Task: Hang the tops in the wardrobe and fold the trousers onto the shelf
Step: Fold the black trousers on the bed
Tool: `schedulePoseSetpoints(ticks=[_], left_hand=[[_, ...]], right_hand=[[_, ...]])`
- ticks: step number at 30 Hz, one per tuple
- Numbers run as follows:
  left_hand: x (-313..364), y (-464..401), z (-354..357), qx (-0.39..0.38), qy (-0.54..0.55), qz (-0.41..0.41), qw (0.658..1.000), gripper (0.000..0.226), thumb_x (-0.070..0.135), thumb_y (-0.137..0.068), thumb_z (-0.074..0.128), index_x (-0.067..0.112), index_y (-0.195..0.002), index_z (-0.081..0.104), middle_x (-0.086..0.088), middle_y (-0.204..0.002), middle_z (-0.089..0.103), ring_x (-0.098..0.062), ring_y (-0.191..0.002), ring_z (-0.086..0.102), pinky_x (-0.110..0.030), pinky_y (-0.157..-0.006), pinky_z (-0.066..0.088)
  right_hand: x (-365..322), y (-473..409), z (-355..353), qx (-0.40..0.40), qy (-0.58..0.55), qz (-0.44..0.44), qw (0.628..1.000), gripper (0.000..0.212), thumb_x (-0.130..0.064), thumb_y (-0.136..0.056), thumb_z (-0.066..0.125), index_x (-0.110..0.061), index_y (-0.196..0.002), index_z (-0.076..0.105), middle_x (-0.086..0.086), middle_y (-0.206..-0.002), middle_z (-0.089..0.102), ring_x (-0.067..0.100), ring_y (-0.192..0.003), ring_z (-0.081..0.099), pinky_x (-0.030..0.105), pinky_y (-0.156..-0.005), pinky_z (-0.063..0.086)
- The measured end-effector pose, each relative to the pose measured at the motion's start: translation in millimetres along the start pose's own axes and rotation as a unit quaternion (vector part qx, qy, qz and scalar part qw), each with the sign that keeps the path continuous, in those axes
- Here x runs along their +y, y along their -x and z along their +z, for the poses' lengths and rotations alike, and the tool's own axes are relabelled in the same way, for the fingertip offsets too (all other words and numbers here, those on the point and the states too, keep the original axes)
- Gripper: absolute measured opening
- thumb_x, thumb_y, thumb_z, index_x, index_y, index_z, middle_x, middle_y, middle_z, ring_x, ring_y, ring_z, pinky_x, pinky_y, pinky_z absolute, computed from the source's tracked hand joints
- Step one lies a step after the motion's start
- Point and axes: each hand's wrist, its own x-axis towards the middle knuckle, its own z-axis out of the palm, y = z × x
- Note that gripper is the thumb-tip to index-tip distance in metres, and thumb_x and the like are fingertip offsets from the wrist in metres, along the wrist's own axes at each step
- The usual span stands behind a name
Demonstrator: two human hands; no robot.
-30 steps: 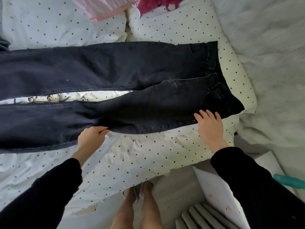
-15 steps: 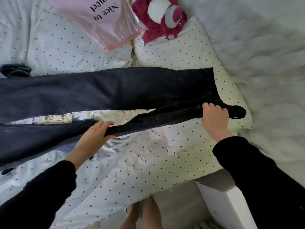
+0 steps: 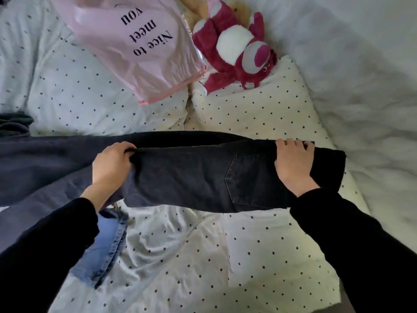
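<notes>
- So the black jeans (image 3: 203,177) are stretched sideways across the bed (image 3: 203,256), and one leg is getting flipped over onto the other, back pocket facing up.
- Left hand (image 3: 110,163) has its grip closed around the folded edge roughly at thigh level, fingers curled over the top of the fabric.
- Right hand (image 3: 293,163) grips the waistband end the same way, fingers hooked over the far edge, with a bit of waistband sticking out past it.
- The rest of the legs run off to the left out of view, so I can't tell how neatly the hems line up.
- Tip for this step, I reckon: lay the top leg down so the outer seams match before letting go, otherwise the fold goes wonky later.
- Keep both hands level and the denim taut between them, it looks like heavy stiff stuff that holds a crease fine but bunches at the crotch.
- Smooth that bit flat after it lands.
- There's some blue denim (image 3: 108,242) lying under the left side, so watch it doesn't get dragged along.
- The pink bag (image 3: 140,53) and the plush toy (image 3: 234,50) sit further back, well out of the way.
- Shelf and wardrobe aren't in view, so that part comes later, I'd guess.
</notes>
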Motion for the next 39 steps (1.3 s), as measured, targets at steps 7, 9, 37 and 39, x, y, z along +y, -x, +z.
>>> schedulePoseSetpoints(ticks=[7, 9, 37, 39], left_hand=[[0, -55, 47, 0.0, -0.059, 0.018, 0.998, 0.033, -0.002, -0.084, 0.048, 0.01, -0.11, 0.065, -0.015, -0.11, 0.065, -0.036, -0.103, 0.056, -0.042, -0.089, 0.034], [-3, -69, 59, -0.011, -0.062, 0.012, 0.998, 0.027, 0.004, -0.089, 0.049, 0.01, -0.109, 0.065, -0.014, -0.112, 0.063, -0.035, -0.106, 0.053, -0.043, -0.091, 0.032], [-134, 3, 8, -0.076, -0.159, -0.103, 0.979, 0.046, 0.013, -0.093, 0.049, 0.017, -0.139, 0.042, -0.008, -0.138, 0.046, -0.029, -0.126, 0.041, -0.049, -0.11, 0.016], [-168, 17, -2, -0.082, -0.142, -0.118, 0.979, 0.044, 0.017, -0.095, 0.047, 0.017, -0.139, 0.042, -0.006, -0.142, 0.043, -0.029, -0.128, 0.04, -0.049, -0.11, 0.018]], right_hand=[[-17, -61, 38, -0.025, -0.039, 0.017, 0.999, 0.032, -0.017, -0.092, 0.05, -0.011, -0.123, 0.054, 0.013, -0.12, 0.057, 0.033, -0.121, 0.044, 0.048, -0.114, 0.012], [-21, -72, 51, -0.036, -0.056, 0.024, 0.998, 0.031, -0.017, -0.094, 0.047, -0.011, -0.123, 0.055, 0.014, -0.121, 0.057, 0.033, -0.122, 0.044, 0.047, -0.114, 0.011], [-210, 38, 50, -0.103, -0.187, -0.158, 0.964, 0.078, -0.055, -0.084, -0.009, -0.025, -0.15, 0.019, 0.007, -0.157, 0.018, 0.027, -0.146, 0.009, 0.06, -0.111, -0.004], [-239, 50, 42, -0.096, -0.192, -0.178, 0.96, 0.08, -0.058, -0.083, -0.008, -0.024, -0.15, 0.017, 0.008, -0.157, 0.017, 0.026, -0.146, 0.009, 0.06, -0.111, -0.005]])
